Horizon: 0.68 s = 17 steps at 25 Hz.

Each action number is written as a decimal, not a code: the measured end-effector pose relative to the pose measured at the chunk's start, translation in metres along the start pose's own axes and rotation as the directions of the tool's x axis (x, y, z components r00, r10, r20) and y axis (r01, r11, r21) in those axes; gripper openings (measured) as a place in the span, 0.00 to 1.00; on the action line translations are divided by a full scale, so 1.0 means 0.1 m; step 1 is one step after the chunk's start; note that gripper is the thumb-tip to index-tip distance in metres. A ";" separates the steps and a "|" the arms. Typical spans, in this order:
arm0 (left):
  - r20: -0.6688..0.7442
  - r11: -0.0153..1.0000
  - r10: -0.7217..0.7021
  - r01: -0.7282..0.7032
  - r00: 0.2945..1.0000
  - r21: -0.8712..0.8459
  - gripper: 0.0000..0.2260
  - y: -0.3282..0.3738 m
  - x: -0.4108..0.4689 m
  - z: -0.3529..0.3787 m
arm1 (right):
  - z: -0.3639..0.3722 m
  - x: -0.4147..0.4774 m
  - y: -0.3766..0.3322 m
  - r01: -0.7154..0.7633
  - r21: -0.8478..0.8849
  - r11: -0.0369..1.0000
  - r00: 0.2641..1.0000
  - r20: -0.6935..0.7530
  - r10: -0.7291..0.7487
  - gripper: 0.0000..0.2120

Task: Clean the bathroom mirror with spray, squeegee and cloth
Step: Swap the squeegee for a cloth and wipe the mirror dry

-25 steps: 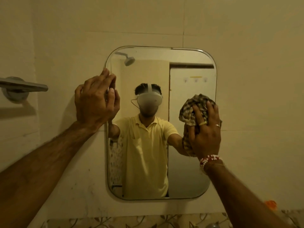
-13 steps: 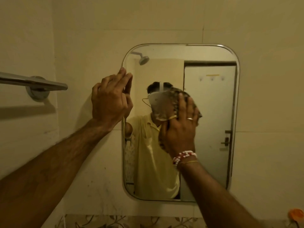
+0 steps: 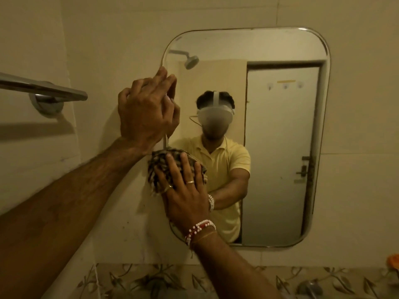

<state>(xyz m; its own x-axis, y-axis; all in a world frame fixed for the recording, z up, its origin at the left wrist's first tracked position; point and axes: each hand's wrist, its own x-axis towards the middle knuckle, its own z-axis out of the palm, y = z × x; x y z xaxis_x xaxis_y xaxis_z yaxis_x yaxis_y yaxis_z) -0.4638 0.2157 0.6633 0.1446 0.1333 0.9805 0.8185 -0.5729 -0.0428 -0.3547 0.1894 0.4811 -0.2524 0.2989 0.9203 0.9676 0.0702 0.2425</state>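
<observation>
A rounded rectangular mirror (image 3: 280, 147) hangs on the cream tiled wall. My left hand (image 3: 146, 111) grips the mirror's left edge near its upper part, fingers curled around the rim. My right hand (image 3: 183, 195) presses a bunched checked cloth (image 3: 157, 167) flat against the mirror's left edge, just below my left hand. My right wrist wears beaded bracelets. No spray bottle or squeegee is in view. The glass reflects a person in a yellow shirt, a shower head and a door.
A chrome towel bar (image 3: 43, 91) sticks out from the wall at the left. A band of leaf-patterned tiles (image 3: 151, 281) runs below the mirror. An orange object (image 3: 393, 262) shows at the right edge, and a chrome fitting (image 3: 308, 288) sits at the bottom right.
My right hand has swept the cloth from the mirror's right side across the middle to its left edge and lower down. My left hand has kept its hold on the rim.
</observation>
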 end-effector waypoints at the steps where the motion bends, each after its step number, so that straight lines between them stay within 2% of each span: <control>1: -0.013 1.000 0.006 -0.006 1.000 0.008 0.23 0.00 0.00 0.00 | -0.02 -0.03 0.04 0.027 0.004 1.000 0.999 0.020 -0.028 0.26; 3: -0.035 1.000 0.012 -0.011 0.999 0.020 0.22 -0.01 0.00 0.01 | -0.12 -0.01 0.23 0.057 0.011 0.998 0.998 0.037 -0.057 0.26; 5: -0.055 1.000 0.004 -0.003 0.998 0.022 0.22 -0.01 -0.02 0.04 | -0.27 -0.04 0.56 0.018 0.009 1.000 1.000 0.000 -0.018 0.26; 9: -0.109 0.999 -0.051 0.049 0.993 -0.016 0.21 0.07 -0.06 0.11 | -0.66 -0.28 1.54 -0.162 -0.027 0.986 0.981 -0.110 0.159 0.25; 12: -0.115 0.994 -0.099 0.093 0.988 -0.053 0.21 0.12 -0.07 0.14 | -0.91 -0.40 2.19 -0.344 -0.003 0.939 0.916 -0.222 0.335 0.25; 14: -0.118 0.993 -0.109 0.104 0.987 -0.048 0.21 0.13 -0.09 0.16 | -0.96 -0.45 2.34 -0.422 0.048 0.906 0.868 -0.268 0.418 0.27; 17: -0.112 0.992 -0.124 0.121 0.986 -0.038 0.22 0.14 -0.10 0.17 | -0.88 -0.60 2.35 -0.417 0.072 0.906 0.861 -0.289 0.419 0.29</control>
<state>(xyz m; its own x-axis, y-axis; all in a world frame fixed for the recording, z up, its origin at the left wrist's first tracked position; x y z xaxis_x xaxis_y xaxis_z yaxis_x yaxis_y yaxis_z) -0.4442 0.2204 0.6493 -0.0216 0.1118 0.9935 0.8083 -0.5829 0.0832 -0.1127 0.1048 0.5103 0.1861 0.0119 0.9825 0.9825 0.0073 -0.1862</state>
